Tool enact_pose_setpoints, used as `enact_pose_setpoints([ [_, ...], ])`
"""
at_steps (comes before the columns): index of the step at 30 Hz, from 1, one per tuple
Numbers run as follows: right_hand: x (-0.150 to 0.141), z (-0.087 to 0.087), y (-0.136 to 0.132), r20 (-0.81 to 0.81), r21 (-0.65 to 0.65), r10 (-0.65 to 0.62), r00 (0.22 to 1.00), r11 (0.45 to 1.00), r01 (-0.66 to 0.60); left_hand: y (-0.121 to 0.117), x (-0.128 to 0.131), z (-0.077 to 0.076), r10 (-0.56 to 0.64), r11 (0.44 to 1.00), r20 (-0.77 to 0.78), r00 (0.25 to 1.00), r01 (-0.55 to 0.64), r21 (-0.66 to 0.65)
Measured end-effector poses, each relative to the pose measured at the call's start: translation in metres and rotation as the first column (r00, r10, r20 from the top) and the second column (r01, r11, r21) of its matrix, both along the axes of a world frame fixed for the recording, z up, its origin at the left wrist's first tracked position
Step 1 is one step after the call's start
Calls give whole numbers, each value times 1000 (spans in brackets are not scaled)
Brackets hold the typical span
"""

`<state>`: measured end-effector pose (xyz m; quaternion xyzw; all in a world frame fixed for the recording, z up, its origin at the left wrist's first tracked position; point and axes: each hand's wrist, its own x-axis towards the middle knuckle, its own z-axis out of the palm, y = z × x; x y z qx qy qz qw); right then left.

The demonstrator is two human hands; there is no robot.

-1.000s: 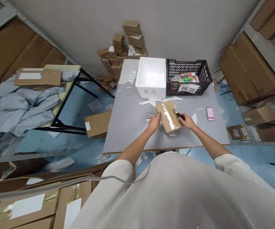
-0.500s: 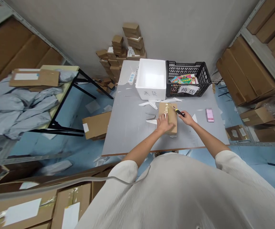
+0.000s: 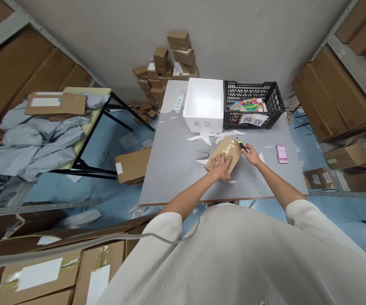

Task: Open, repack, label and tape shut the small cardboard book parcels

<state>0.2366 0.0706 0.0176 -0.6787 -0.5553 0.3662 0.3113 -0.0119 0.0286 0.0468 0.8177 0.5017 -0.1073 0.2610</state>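
A small brown cardboard box (image 3: pixel 235 161) lies turned at a slant on the grey table (image 3: pixel 170 169), with shiny clear tape along its top. My left hand (image 3: pixel 221 167) holds it down near its front end, fingers spread over the top. In my right hand (image 3: pixel 250 154) is a box cutter (image 3: pixel 241 145) with a black and yellow handle. Its tip is by the box's far right corner; whether it touches the cardboard I cannot tell. Torn white scraps (image 3: pixel 202 138) lie behind the box.
A white foam bin (image 3: pixel 202 123) and a black plastic crate (image 3: pixel 270 120) holding colourful books (image 3: pixel 249 104) stand at the table's back. A phone (image 3: pixel 282 154) lies at the right, a power strip (image 3: pixel 179 103) at back left. Grey parcels (image 3: pixel 20 144) cover a side table; stacked boxes (image 3: pixel 183 57) stand behind.
The box has turned clockwise, its far end swinging right, with my left hand still on it. The cutter has shifted slightly right and now points more steeply away from me.
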Motion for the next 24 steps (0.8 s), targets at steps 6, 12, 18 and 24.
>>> enact_pose_setpoints([
  [6, 4, 3, -16, -112, -92, -15, 994, 996, 4, 15, -36, -3, -208, 977, -23, 978, 209, 50],
  [12, 2, 8, -35, -234, -167, -10, 972, 985, -30, 17, -51, 7, -189, 973, -4, 982, 188, 136],
  [18, 2, 14, -52, -346, -232, 61, 936, 961, -149, 5, -39, 17, -107, 974, 95, 990, 85, 209],
  [24, 22, 20, -55, -225, -234, 64, 972, 965, -118, 5, -13, 18, -115, 976, 75, 991, 99, 192],
])
